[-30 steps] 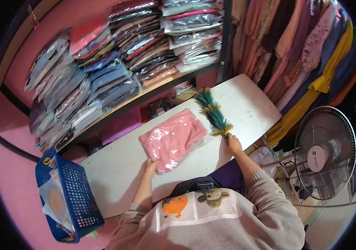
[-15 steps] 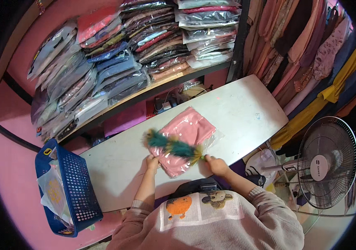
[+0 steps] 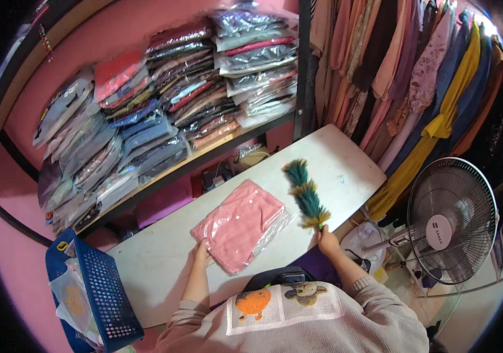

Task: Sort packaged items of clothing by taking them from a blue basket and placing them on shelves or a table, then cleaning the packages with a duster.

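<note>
A folded pink garment in a clear plastic bag [image 3: 244,220] lies flat on the white table [image 3: 322,156]. My left hand [image 3: 202,254] is closed on the bag's near-left edge, fingers partly hidden against it. To the right, my right hand [image 3: 328,241] grips the handle of a feather duster [image 3: 305,194], whose green and yellow fluffy head points away over the table. The duster is apart from the bag. Small white buttons show on the pink cloth through the shiny plastic.
A blue basket [image 3: 110,294] stands at the table's left end. Bagged garments [image 3: 186,88] are piled on the shelf [image 3: 204,152] behind. A standing fan [image 3: 448,223] is at the right, below a rack of hanging clothes [image 3: 404,76].
The duster has moved off the bag to the right and now points away from me. My left hand is still at the bag's edge. The head view has shifted.
</note>
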The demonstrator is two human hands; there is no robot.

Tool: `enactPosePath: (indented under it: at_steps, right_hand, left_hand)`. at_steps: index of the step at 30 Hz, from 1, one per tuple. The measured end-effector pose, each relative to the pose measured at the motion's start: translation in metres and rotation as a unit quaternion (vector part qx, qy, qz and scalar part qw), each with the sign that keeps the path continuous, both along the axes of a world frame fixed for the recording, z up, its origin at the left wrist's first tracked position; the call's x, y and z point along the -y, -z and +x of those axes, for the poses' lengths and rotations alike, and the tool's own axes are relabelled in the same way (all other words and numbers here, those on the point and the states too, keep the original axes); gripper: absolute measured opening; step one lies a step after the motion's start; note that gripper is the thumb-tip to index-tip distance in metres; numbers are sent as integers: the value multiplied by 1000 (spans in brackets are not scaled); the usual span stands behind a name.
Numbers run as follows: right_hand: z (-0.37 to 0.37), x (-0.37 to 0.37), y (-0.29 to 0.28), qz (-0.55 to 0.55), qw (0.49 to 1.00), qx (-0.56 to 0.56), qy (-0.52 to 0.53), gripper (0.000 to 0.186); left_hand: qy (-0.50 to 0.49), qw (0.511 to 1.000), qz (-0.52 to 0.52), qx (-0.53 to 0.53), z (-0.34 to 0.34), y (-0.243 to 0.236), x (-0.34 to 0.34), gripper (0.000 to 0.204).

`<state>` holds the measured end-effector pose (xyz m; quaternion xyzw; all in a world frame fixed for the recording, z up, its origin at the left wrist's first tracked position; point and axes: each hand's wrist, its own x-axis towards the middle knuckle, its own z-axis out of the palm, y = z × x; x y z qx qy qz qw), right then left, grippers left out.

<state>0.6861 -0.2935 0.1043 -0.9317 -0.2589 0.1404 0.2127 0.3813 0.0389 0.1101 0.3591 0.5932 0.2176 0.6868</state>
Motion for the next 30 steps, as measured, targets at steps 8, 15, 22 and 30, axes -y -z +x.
enactPosePath:
  at_steps: [8,15,22,30]
  right_hand:
    - [13,5,-5,-41,998,-42,-31,31]
    - [18,9,3,-21,999,-34,-36,31]
    - [16,12,6,5,999,-12,-39,29]
    - [18,6,7,-9,999,-13,-48,31]
  left_hand:
    - [-87,990,-17,110,9,33,-33,41]
    - [60,968,185,161,71,-88,-25,34]
    - [213,711,669,-41,110,-230,28,19]
    - [430,666,595,-132,28,-99,50,36]
